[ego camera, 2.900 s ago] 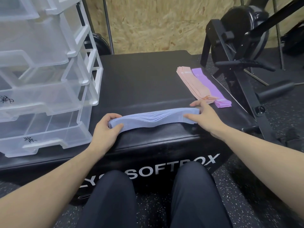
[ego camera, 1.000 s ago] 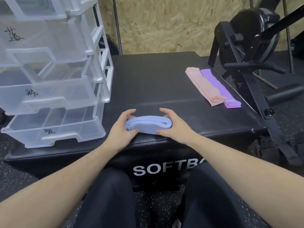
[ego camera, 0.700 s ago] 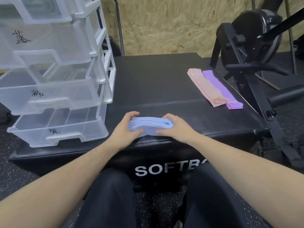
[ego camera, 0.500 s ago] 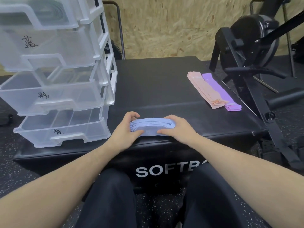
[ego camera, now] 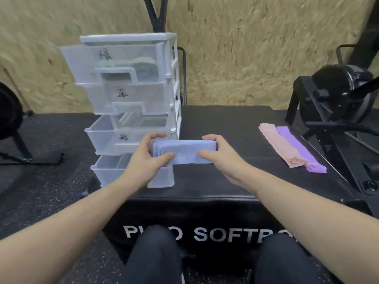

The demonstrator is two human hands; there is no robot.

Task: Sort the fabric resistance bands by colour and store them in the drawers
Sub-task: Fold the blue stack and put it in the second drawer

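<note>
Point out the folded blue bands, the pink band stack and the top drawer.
folded blue bands (ego camera: 184, 152), head view, front face between the hands
pink band stack (ego camera: 276, 146), head view, middle of its length
top drawer (ego camera: 82, 64), head view, clear front panel

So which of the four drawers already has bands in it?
The top drawer: folded pale green bands show through its clear front. The three drawers below show no bands inside.
</note>
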